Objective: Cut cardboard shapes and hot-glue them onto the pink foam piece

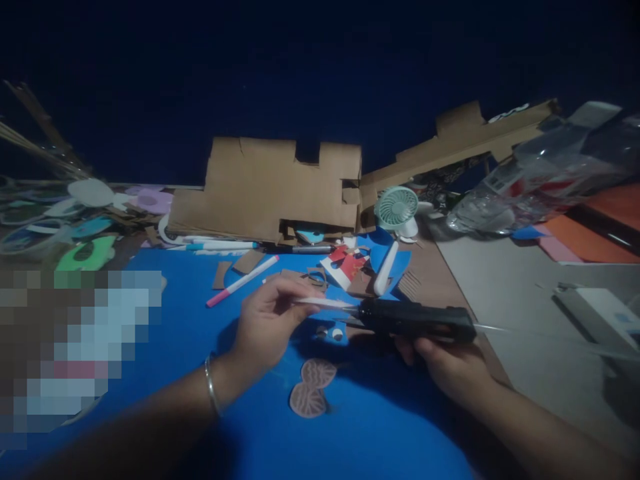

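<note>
One black glue gun (pixel 417 319) in clasped right hand (pixel 447 365) — left hand (pixel 267 320) closed on strip (pixel 327 303)

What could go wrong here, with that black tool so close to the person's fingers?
The left hand holds a white piece near the tip of what looks like a glue gun; if that is hot, a slip could burn the hand. Glue might also drip onto the blue cutout with eyes, seen just below the tip.
</note>
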{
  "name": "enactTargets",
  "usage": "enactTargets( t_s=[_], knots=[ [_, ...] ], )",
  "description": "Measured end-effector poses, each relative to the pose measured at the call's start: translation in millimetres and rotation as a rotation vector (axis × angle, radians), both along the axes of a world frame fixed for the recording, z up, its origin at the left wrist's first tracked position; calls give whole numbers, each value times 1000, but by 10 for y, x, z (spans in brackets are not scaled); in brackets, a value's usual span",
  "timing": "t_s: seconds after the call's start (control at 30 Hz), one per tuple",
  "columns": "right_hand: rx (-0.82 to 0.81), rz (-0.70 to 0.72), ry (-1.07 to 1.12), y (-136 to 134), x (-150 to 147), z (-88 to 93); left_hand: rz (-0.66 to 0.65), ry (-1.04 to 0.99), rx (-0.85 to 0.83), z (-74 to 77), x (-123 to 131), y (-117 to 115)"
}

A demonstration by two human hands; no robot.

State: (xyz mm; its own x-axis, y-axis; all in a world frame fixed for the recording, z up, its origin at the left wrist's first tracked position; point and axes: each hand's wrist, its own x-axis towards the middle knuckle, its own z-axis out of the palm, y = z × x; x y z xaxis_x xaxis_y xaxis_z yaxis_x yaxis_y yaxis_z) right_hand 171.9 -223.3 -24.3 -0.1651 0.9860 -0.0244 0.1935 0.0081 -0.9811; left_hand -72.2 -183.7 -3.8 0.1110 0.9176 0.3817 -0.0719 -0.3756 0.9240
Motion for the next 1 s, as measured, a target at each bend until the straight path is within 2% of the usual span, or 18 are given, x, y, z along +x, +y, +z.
enactTargets(
  t_s=[0.27, 0.73, 1.0],
  knots=[
    [-26, -12, -23, 4, -40, 76, -24, -12, 21, -7, 6, -7],
    [-55, -18, -161, 8, -108, 148, -12, 123, 107, -3, 12, -46],
    [63, 23, -214, 19, -105, 208, 24, 120, 56, 0, 18, -67]
  ],
)
